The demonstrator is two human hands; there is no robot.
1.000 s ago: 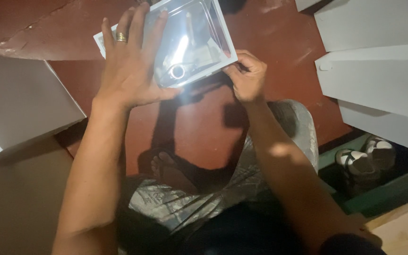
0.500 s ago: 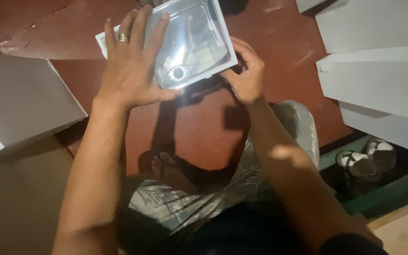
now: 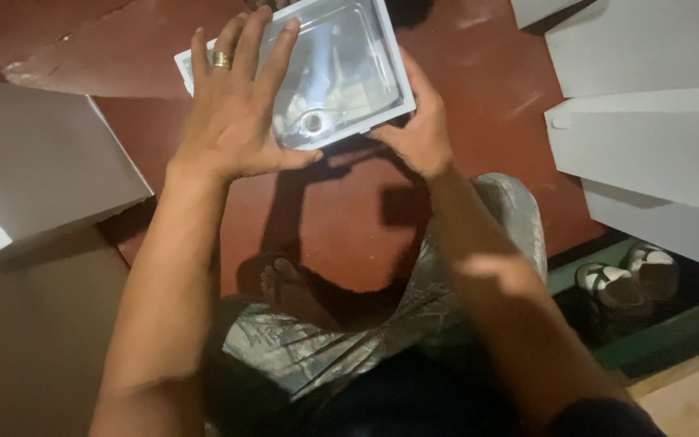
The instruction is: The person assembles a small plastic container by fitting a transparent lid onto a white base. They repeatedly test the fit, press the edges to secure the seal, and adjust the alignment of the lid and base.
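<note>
Head view: white box (image 3: 349,73) with a clear plastic window, held in the air over the red floor (image 3: 487,97), near the top middle of the picture, in front of the knees. It is tilted, with the long axis running from upper left to lower right and the window facing the camera.

Left hand (image 3: 232,121): flat and spread over the left half of the window, palm on the plastic, fingers pointing up and away, a ring (image 3: 222,60) on one of them. The thumb reaches right along the near edge, close to a small round piece (image 3: 312,123) seen through the window. This is pressing rather than pinching.

Right hand (image 3: 422,133): cupped around the near right corner, thumb up along the right edge, fingers tucked under where I cannot see them. It looks like a clamp on the edge; how far they wrap underneath I cannot tell.

So the box lies between the hands, the left on top of its face and the right at its corner. Both touch it, with the left covering more of it.

Around it: large white flat boxes (image 3: 649,121) stacked to the right, another white box (image 3: 34,162) at left resting on a brown cardboard sheet (image 3: 34,340). A pair of sandals (image 3: 629,275) sits at lower right on a green strip, well apart from the hands. A bare foot (image 3: 285,283) shows on the floor below the box.
</note>
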